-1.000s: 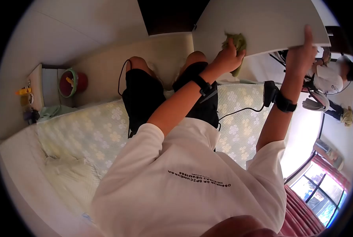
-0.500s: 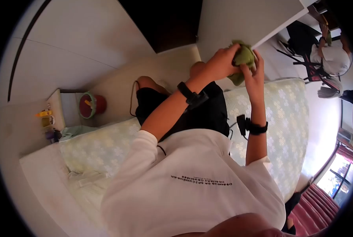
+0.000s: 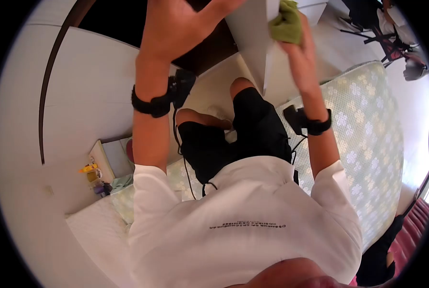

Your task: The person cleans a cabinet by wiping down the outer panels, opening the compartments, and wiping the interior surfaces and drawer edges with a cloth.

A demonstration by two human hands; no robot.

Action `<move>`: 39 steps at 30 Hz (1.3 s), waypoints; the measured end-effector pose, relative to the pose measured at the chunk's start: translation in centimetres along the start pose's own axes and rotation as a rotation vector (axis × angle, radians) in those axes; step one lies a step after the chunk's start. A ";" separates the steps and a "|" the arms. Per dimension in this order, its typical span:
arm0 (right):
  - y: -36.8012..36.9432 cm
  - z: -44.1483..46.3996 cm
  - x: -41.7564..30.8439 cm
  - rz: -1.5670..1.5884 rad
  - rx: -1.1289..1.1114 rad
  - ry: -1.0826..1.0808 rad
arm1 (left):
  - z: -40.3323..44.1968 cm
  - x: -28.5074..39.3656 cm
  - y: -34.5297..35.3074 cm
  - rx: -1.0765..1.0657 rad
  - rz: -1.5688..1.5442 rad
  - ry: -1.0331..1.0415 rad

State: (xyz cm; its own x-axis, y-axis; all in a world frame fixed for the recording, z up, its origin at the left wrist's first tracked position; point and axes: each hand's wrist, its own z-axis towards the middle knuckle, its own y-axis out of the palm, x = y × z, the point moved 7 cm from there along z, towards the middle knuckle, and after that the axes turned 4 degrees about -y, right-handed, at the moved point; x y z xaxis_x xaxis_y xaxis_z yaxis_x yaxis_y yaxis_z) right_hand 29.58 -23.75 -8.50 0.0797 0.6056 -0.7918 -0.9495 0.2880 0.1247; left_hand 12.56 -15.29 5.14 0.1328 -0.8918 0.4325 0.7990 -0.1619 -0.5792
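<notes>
My right hand (image 3: pixel 298 57), slightly blurred, holds a crumpled green cloth (image 3: pixel 286 25) at the edge of a white door panel (image 3: pixel 255 43). The cloth overlaps the panel's edge, and its top runs out of view. My left hand (image 3: pixel 176 31) is raised in front of the dark cabinet opening (image 3: pixel 116 24). Its thumb stretches out to the right, toward the panel; the other fingers are cut off at the top. I see no cloth in this hand. Black straps with small devices circle both wrists.
A bed with a floral cover (image 3: pixel 353 129) lies behind and to my right. White cabinet doors (image 3: pixel 94 72) stand on the left, near a small shelf (image 3: pixel 109 158). A person in white (image 3: pixel 392 21), perhaps a reflection, shows at upper right. Cables hang by my legs.
Both hands were together on the green cloth. The left hand has let go and moved up and left, while the right has carried the cloth upward to the panel's edge. The view has shifted.
</notes>
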 end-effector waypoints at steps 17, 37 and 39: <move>6.4 -3.5 0.6 -0.439 0.144 -0.231 | 0.5 -0.3 1.7 -0.049 0.039 -0.023; 4.9 -5.0 0.2 -0.590 0.119 -0.481 | 1.0 0.5 1.4 -0.242 0.218 0.279; 3.8 -5.9 2.5 -0.532 0.101 -0.491 | 1.2 0.1 1.5 -0.270 0.258 0.152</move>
State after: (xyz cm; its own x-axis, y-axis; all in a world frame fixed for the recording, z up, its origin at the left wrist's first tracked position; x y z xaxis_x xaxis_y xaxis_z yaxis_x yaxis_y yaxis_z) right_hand 24.34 -25.48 -13.55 0.6716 0.6207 -0.4045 -0.7137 0.6886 -0.1283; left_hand 14.47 -15.10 5.17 0.2042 -0.9667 0.1540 0.5649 -0.0121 -0.8250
